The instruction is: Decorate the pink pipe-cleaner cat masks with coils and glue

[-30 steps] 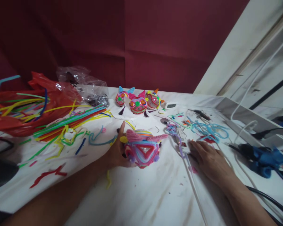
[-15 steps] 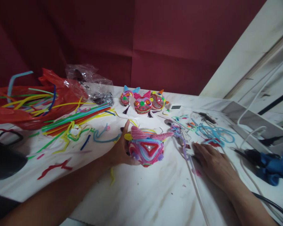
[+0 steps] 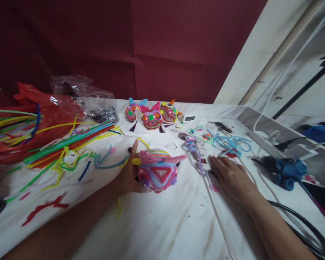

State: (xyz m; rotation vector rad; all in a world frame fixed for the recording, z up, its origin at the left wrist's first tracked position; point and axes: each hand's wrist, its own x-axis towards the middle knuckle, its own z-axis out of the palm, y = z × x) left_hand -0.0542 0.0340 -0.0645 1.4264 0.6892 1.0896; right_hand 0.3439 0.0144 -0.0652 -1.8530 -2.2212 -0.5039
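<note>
A round ornament covered in pink, red and blue fuzzy strips, with two pink ears, sits in the middle of the view. Wrapped round its left side is my left hand, thumb pointing up. My right hand lies low over the table, its fingertips at the end of a white power strip; whether it grips anything there is hidden. Beside those fingertips is a tangle of purple pipe cleaner. Behind the held ornament stand three similar ones, the middle one with a green nose.
Pipe cleaners lie in a bundle at the left by a red plastic bag and a clear bag. At the right are blue pipe cleaners, cables, a blue cloth and a small white display.
The view has turned to the right, so everything appears further left. My left hand still holds the ornament, and my right hand remains by the power strip.
</note>
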